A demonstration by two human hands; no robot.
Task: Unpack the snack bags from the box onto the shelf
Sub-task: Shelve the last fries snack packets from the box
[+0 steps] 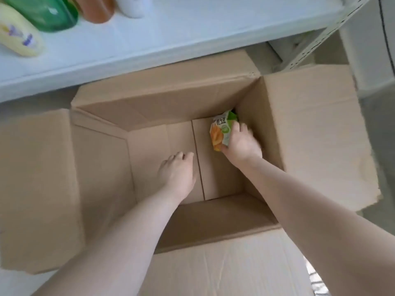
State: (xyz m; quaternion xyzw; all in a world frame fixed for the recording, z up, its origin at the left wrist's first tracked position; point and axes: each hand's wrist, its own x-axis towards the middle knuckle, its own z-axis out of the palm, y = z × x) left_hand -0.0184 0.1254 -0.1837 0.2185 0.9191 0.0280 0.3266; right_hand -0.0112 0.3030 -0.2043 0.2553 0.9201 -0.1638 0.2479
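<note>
Both hands reach down: left (177, 169) loosely curled, right (241, 144) gripping.

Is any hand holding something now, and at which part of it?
The right hand grips the snack bag by its right side, inside the box. The left hand holds nothing.

white shelf (171, 39) beyond both hands | on it, far left of the hands: yellow bag (17, 33), green bottle (49, 13), orange container (98, 9), white container (132, 5) | floor: open cardboard box (310, 116), flaps spread, around the hands
</note>
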